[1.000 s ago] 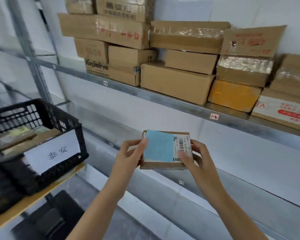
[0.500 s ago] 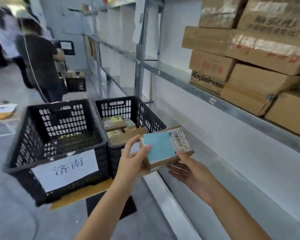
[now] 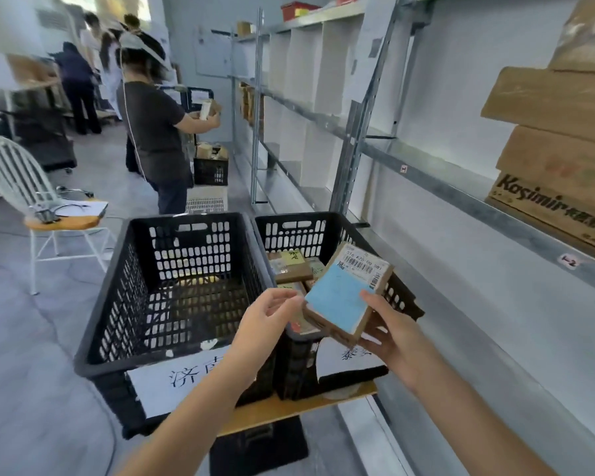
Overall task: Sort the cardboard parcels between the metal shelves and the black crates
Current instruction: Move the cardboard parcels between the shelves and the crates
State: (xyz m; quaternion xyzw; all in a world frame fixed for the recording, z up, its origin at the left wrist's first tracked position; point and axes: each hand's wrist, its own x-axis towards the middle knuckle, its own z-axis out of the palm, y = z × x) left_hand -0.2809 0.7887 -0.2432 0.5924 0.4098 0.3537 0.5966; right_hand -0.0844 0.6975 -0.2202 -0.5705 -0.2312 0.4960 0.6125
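Moved: the parcel [image 3: 340, 300] has swung in above the near corner of the right crate [image 3: 330, 221], its barcode end now turned away from you, and your left hand [image 3: 265, 324] has slipped off its edge

Parcel: small, flat cardboard with a blue sheet and a white barcode label on top. It is tilted, in the air, and not yet in a crate.

Right hand [image 3: 395, 341]: thumb on the blue face, fingers underneath, clamped on the parcel. One hand is likely enough for so light an item.

Left hand: fingers loosely curled, holding nothing, just beside the parcel.

Right crate: small packets [image 3: 289, 269] lie inside, so this is probably the bin you picked.

Left crate [image 3: 124, 304]: alongside it, with a paper sign [image 3: 172, 383] on the front.

Support: both crates stand on a wooden board [image 3: 282, 408].

Room: metal shelf [image 3: 495, 207] with stacked boxes [image 3: 557, 166] on your right, grey floor [image 3: 31, 338], white chair [image 3: 21, 180], and another person [image 3: 155, 132] sorting down the aisle
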